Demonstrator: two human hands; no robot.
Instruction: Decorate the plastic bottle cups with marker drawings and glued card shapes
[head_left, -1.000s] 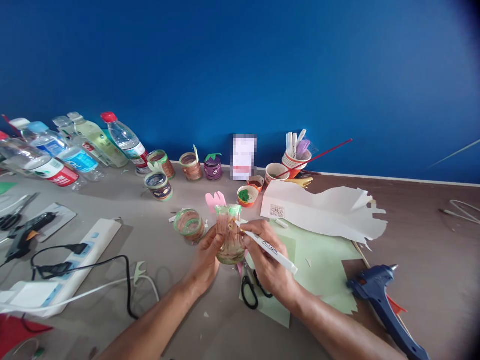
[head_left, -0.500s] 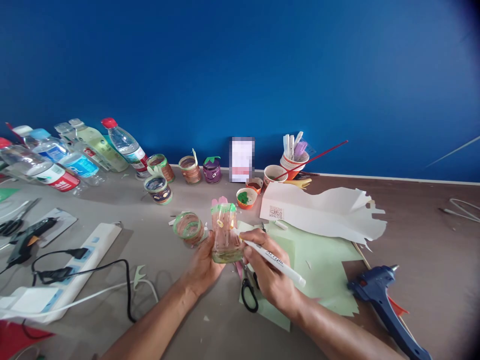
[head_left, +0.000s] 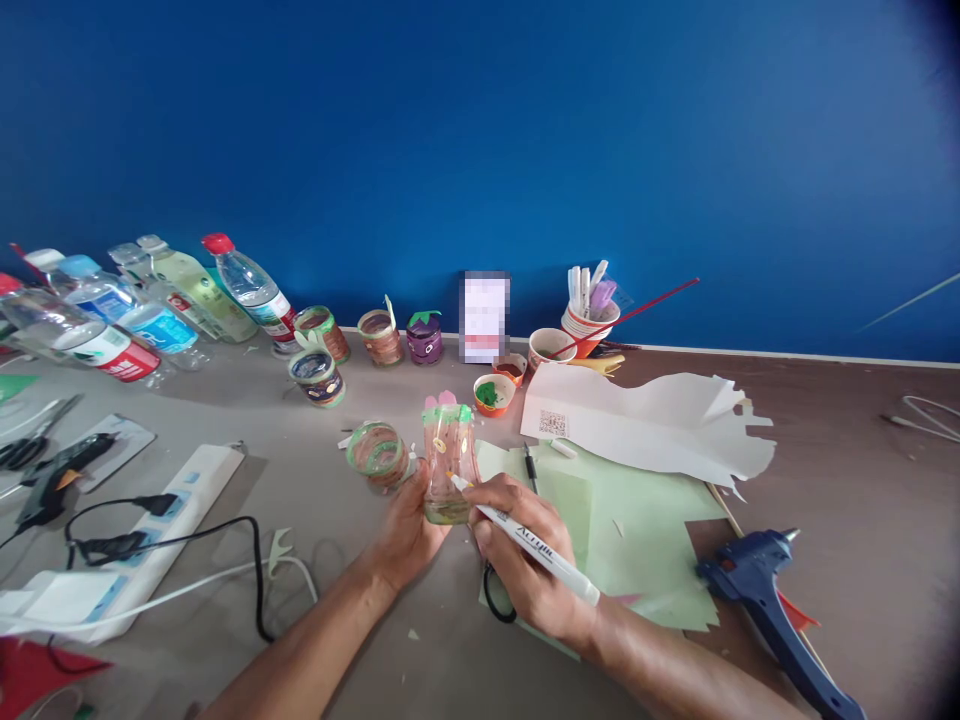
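My left hand (head_left: 414, 525) is closed round the lower left side of a cut plastic bottle piece (head_left: 448, 470), painted brownish pink, with a green rim, a pink paper shape at its top and small pale oval spots. In my right hand (head_left: 525, 545) is a white acrylic marker (head_left: 536, 548), its orange tip at the front of the bottle piece; whether the tip touches cannot be told. Left of the bottle piece stands a painted plastic cup (head_left: 376, 455) with a green rim. Scissors (head_left: 498, 597) lie partly hidden under my right hand.
Behind are painted cups (head_left: 380, 340), a paint cup (head_left: 492, 398) and a paper cup of markers (head_left: 590, 322). Green paper (head_left: 637, 530), a pen (head_left: 530, 465) and a glue gun (head_left: 772, 600) lie right. At left are several bottles (head_left: 251, 290) and a power strip (head_left: 169, 535) with cables.
My right hand has shifted left with the marker, bringing its tip from the bottle piece's right edge onto its front. The black pen now shows more. My left hand stays nearly still.
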